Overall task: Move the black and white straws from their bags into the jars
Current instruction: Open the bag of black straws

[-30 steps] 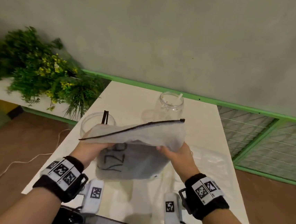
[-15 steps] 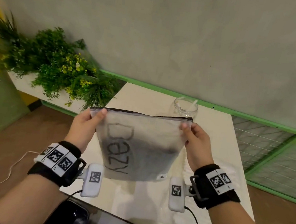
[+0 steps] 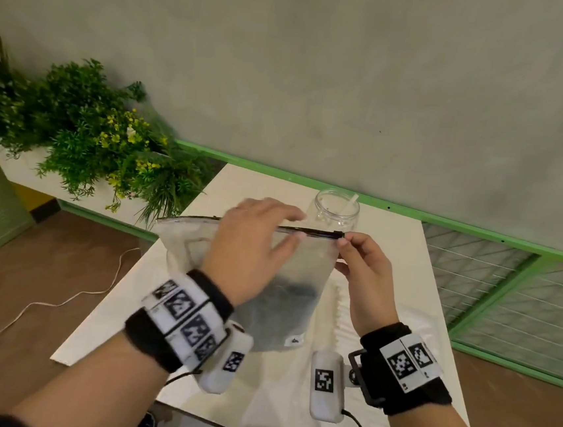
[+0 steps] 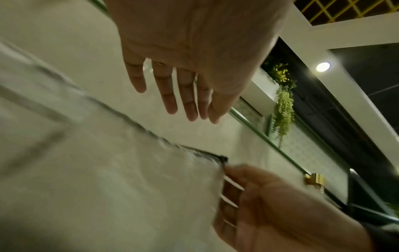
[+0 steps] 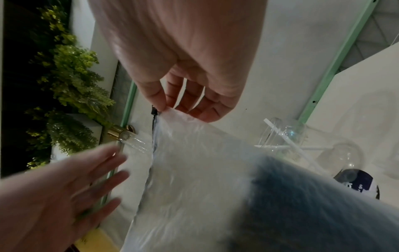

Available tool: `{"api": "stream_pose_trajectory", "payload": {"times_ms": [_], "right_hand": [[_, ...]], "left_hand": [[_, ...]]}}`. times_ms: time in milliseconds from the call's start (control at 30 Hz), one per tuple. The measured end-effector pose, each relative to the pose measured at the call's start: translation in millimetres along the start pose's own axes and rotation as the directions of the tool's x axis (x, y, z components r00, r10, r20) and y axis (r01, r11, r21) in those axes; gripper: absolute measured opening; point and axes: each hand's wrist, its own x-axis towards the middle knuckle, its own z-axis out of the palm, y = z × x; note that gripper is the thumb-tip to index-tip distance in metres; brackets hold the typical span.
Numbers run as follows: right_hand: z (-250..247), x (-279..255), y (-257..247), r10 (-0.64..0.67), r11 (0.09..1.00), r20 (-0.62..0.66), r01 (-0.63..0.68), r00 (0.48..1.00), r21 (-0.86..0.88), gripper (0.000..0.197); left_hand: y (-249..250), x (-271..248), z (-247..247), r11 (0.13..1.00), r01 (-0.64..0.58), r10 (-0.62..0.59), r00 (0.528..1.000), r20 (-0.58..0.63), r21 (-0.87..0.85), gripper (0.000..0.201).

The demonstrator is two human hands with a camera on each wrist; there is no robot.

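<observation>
**Opening the zip bag of black straws**

Far left, a green leafy plant with yellow flowers (image 3: 74, 131) is sitting beside the white rectangular table (image 3: 389, 258). The left hand (image 3: 253, 245) is hovering in front of the frosted translucent zip bag (image 3: 184, 248), fingers straight and spread, gripping nothing; it is reaching toward the black slider (image 3: 338, 234) at the right end of the zip. A dark mass low in the bag is probably the black straws (image 3: 295, 292). The right hand (image 3: 363, 273) is pinching the bag's top right corner between thumb and forefinger, holding it upright over the table. Behind, a clear plastic jar (image 3: 337, 208) is holding one white straw (image 3: 350, 203).

Judgement: keep the corner pinch firm and the zip taut, then draw the slider steadily leftward.
</observation>
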Motion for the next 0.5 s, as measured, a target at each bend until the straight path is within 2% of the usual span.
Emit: {"api": "stream_pose_trajectory", "payload": {"times_ms": [100, 200, 367, 500], "right_hand": [[-0.3, -3.9, -1.3, -0.033, 0.998, 0.035, 0.035, 0.999, -0.061, 0.016], [-2.5, -4.9, -0.1, -0.037, 0.996, 0.029, 0.039, 0.999, -0.085, 0.013], [-2.9, -6.6, -0.1, -0.087, 0.988, 0.009, 0.087, 0.996, -0.127, 0.010], [-2.7, -3.6, 1.3, -0.079, 0.993, -0.079, 0.071, 0.994, -0.090, 0.011]], "left_hand": [[15.0, 20.9, 26.1, 0.999, -0.026, 0.021, 0.990, 0.137, 0.039, 0.031], [17.0, 30.0, 38.8, 0.994, -0.056, 0.039, 0.984, 0.176, 0.096, 0.028], [15.1, 27.0, 40.1, 0.962, -0.139, 0.100, 0.980, 0.174, 0.233, 0.043], [-10.0, 19.3, 23.0, 0.957, -0.117, 0.084, 0.988, 0.131, 0.264, 0.031]]}}
